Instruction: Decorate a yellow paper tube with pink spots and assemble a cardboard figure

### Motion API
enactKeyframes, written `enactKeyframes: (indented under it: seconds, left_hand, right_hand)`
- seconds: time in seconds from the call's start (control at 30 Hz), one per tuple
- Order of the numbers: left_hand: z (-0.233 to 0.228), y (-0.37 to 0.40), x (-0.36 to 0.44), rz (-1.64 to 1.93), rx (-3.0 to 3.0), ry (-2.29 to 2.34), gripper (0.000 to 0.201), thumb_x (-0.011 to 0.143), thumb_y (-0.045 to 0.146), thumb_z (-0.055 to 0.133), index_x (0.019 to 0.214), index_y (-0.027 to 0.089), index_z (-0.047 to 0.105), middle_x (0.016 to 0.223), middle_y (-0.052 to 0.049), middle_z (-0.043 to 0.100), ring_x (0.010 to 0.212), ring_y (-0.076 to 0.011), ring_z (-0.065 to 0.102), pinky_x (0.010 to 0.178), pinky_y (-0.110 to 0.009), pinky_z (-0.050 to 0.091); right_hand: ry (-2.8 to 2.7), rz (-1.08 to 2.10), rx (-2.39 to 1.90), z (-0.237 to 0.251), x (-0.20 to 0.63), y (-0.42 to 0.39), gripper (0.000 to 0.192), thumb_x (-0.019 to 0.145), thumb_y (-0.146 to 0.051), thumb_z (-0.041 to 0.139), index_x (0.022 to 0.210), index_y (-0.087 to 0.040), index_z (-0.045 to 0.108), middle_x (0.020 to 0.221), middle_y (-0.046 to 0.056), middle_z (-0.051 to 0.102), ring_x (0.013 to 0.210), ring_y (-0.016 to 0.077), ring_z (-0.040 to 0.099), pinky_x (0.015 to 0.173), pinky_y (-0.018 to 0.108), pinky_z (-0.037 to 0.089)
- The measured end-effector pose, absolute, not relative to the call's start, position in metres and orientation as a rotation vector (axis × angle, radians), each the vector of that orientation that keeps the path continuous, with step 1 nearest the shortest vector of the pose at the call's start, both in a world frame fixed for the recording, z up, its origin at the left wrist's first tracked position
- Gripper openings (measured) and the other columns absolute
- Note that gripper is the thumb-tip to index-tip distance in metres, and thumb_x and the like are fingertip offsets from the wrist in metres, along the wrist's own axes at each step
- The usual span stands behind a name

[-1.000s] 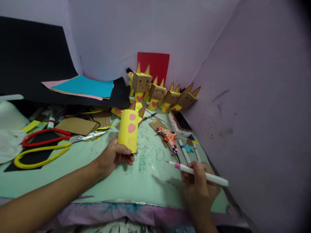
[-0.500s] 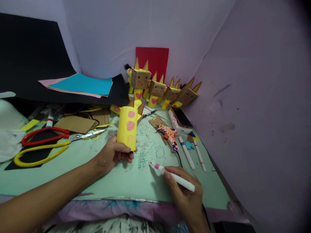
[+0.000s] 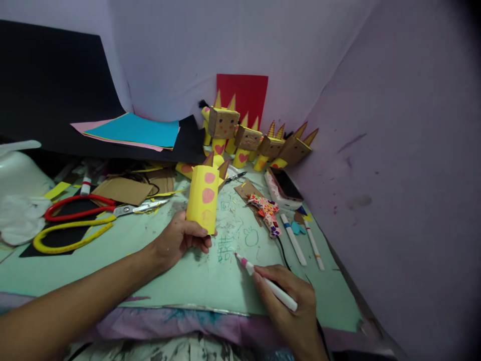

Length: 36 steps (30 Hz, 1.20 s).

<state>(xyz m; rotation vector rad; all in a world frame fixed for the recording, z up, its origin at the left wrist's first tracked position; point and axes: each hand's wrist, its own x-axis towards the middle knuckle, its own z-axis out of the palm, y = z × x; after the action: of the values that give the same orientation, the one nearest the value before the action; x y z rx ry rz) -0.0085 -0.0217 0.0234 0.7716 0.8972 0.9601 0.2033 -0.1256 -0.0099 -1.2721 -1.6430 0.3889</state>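
Between the thumb and fingers of my left hand (image 3: 190, 235) is the lower end of a yellow paper tube (image 3: 202, 200). Two pink filled spots run down the tube, with an outlined, mostly uncoloured one below them. Pointed ear or horn shapes (image 3: 222, 170) show just behind its top. My right hand (image 3: 287, 296) grips a white marker (image 3: 276, 292) with a pink collar, uncapped, its tip pointing up and left, apart from the tube. Green pen doodles (image 3: 251, 236) mark the table cover (image 3: 180, 286) beneath.
Large scissors (image 3: 124, 210) with red and yellow handles lie left among cardboard scraps (image 3: 122, 190). Several yellow figures with cardboard heads (image 3: 223, 123) stand at the back. On the right are a flowery glue gun (image 3: 265, 208), a phone (image 3: 286, 184) and two markers (image 3: 293, 240). Coloured sheets (image 3: 139, 131) lie behind.
The whole view has shifted slightly, so things sit a little further right. My right hand and the marker have dropped slightly and tilted steeper. My left hand still holds the tube.
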Motion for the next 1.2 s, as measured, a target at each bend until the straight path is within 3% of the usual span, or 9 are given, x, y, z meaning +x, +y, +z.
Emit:
enactKeyframes:
  seconds: [0.27, 0.53, 1.2]
  left_hand:
    - [0.023, -0.022, -0.009, 0.949, 0.757, 0.864, 0.020, 0.048, 0.008, 0.062, 0.067, 0.010, 0.061, 0.059, -0.008, 0.069, 0.043, -0.0164, 0.059, 0.038, -0.027, 0.050]
    - [0.021, -0.020, -0.010, 0.948, 0.761, 0.850, 0.020, 0.048, 0.008, 0.062, 0.068, 0.010, 0.061, 0.060, -0.007, 0.069, 0.043, -0.0166, 0.059, 0.038, -0.027, 0.050]
    - [0.023, -0.021, -0.009, 0.947, 0.755, 0.870, 0.019, 0.047, 0.009, 0.062, 0.066, 0.010, 0.063, 0.059, -0.007, 0.069, 0.043, -0.0165, 0.059, 0.038, -0.028, 0.049]
  right_hand:
    - [-1.813, 0.294, -1.215, -0.012, 0.205, -0.135, 0.025, 0.082, -0.008, 0.059, 0.100, -0.021, 0.069, 0.080, 0.007, 0.071, 0.072, 0.0179, 0.068, 0.063, 0.027, 0.056]
    - [-1.900, 0.229, -1.242, -0.020, 0.214, -0.144, 0.034, 0.082, -0.008, 0.057, 0.113, -0.022, 0.064, 0.076, 0.005, 0.066, 0.067, 0.0170, 0.064, 0.057, 0.027, 0.052]
    - [-1.804, 0.263, -1.293, -0.022, 0.209, -0.139, 0.026, 0.085, -0.011, 0.056, 0.106, -0.021, 0.068, 0.078, 0.006, 0.070, 0.068, 0.0176, 0.066, 0.058, 0.027, 0.053]
